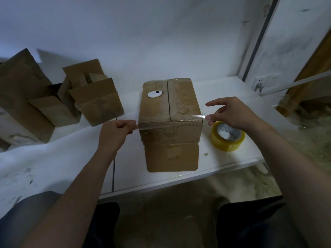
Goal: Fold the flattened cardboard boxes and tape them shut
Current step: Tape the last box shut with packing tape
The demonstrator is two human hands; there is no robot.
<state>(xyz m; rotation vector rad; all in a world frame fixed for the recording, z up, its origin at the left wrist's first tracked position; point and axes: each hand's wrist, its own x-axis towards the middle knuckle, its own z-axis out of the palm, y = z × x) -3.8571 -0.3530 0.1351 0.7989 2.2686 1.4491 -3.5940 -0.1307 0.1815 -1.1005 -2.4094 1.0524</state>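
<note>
A brown cardboard box [180, 102] stands in the middle of the white table [71, 158], its top flaps closed along a centre seam, one flap hanging down at the front. A strip of clear tape [197, 116] stretches across the box's near top edge. My left hand [116, 133] pinches the strip's left end at the box's left corner. My right hand [234, 113] pinches its right end just past the right corner. A small white cutter [154, 94] lies on the box top. A yellowish tape roll [227, 136] sits on the table under my right hand.
Several other cardboard boxes [96, 97], partly folded with flaps up, stand at the left against the wall. The table's front edge [179, 181] runs close before my knees. A wall socket [263, 83] and a wooden door frame are at the right.
</note>
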